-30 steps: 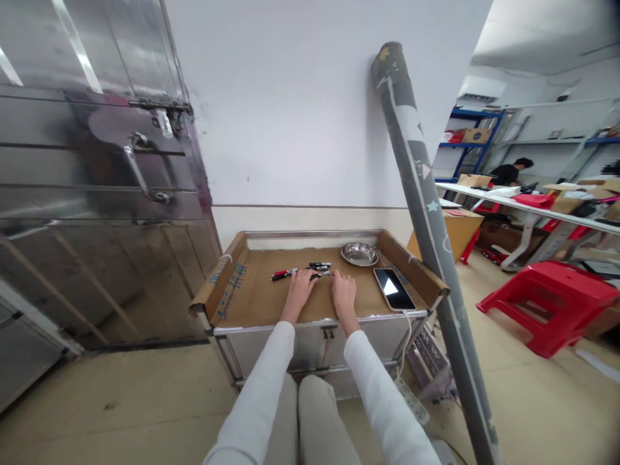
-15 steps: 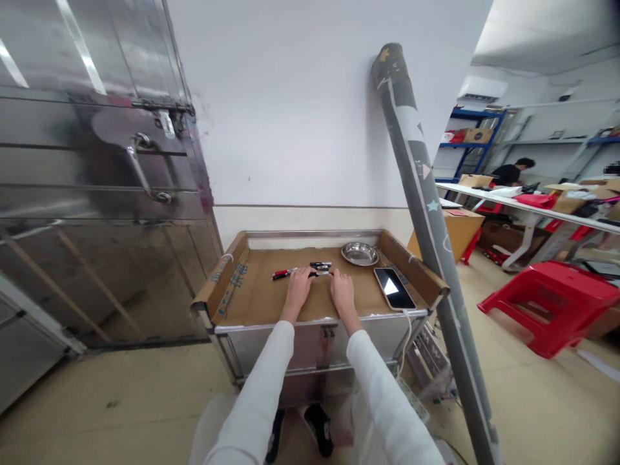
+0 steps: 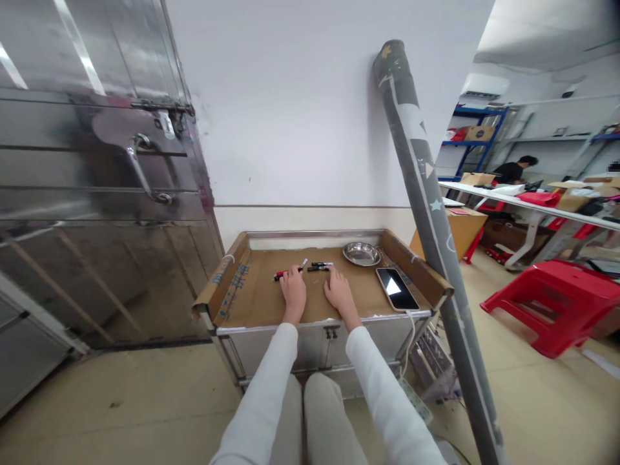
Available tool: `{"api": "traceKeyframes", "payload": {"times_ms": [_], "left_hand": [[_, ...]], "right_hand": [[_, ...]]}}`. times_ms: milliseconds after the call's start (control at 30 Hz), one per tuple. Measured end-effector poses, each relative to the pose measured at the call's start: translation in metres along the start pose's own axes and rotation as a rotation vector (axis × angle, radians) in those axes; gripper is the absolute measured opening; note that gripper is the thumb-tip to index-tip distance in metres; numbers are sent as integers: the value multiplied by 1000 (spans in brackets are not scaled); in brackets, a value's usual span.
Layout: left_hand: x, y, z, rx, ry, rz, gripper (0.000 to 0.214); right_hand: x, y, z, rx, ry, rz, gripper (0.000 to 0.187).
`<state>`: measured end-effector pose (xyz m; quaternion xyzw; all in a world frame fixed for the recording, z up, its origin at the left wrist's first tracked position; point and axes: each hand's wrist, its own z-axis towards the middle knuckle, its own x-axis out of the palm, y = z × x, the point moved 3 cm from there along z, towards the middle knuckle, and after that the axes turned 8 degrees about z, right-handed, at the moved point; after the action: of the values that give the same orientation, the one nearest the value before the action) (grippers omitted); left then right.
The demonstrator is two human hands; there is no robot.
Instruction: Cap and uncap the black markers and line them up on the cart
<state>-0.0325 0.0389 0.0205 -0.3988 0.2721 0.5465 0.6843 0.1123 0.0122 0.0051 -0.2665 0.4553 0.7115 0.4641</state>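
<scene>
Black pens (image 3: 318,266) lie left of the bowl (image 3: 361,254); a red pen (image 3: 279,275) lies farther left. Left hand (image 3: 293,292): over the red pen, grip cannot be determined. Right hand (image 3: 340,292): nearer the bowl, fingertips at the black pens, grip likewise undetermined.

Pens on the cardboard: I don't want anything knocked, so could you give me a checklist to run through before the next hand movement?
1. Left hand at the left-side pens: ok.
2. Left hand gripping one of them: cannot tell, the hand covers part of them.
3. Right hand clear of the dark pens: cannot tell, it is right at their ends.
4. Metal dish upright and apart from both hands: ok.
5. Phone apart from both hands: ok.
6. White cable kept off the front edge: not ok, it hangs over.
</scene>
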Motion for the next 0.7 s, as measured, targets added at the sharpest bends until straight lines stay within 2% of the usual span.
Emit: {"api": "traceKeyframes", "payload": {"times_ms": [100,233,400,700], "left_hand": [[-1,5,-2,-114,-10,73,24],[-4,4,-4,-168,-9,152,26],[-4,4,-5,-188,14,215,26],[-3,1,-2,-162,21,185,32]], "right_hand": [[1,0,1,42,32,-32,45],[0,0,2,62,62,-57,36],[0,-1,3,71,74,-52,30],[-1,0,3,69,78,-67,29]]}}
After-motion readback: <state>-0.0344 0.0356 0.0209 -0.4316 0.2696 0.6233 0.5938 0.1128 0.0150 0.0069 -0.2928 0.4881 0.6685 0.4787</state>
